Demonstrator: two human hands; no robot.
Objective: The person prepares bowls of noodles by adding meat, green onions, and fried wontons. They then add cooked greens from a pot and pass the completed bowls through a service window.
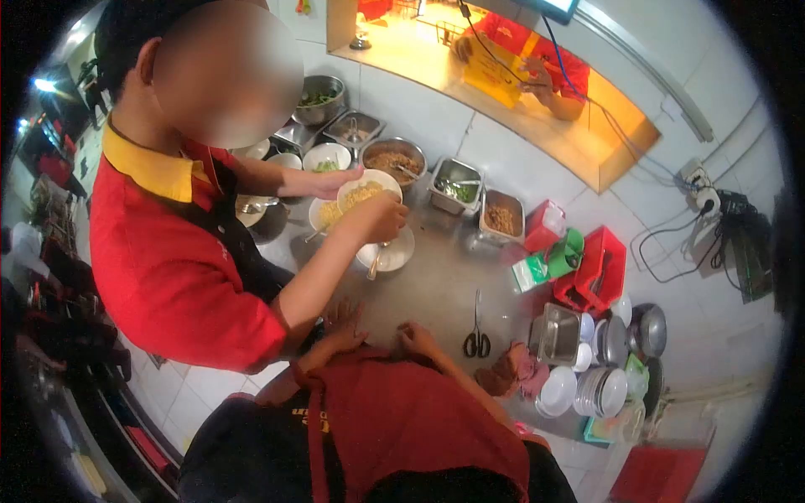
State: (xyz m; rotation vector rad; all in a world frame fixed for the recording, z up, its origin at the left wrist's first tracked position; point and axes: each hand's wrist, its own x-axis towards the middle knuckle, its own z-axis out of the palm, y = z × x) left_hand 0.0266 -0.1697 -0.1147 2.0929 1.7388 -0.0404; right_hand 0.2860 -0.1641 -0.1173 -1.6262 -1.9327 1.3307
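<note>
My left hand [342, 329] rests on the metal table [428, 289] near its front edge, fingers spread and nothing in it. To its right, my right hand [416, 339] lies on the same edge with its fingers curled in; no object shows in it. A pair of scissors [477, 339] with black handles is the nearest tool to my right hand. Beyond my left hand, a co-worker in a red shirt [180, 268] holds a tilted bowl of noodles [364, 194] above other bowls. A white bowl with a spoon [392, 251] stands just below that person's hands.
Along the wall stand metal containers of chopped food [501, 218] and a bowl of minced topping [392, 162]. At right are a red basket [597, 268], stacked white bowls [599, 391] and a pink cloth [528, 369]. Another person holds a yellow packet [495, 74] behind the serving window.
</note>
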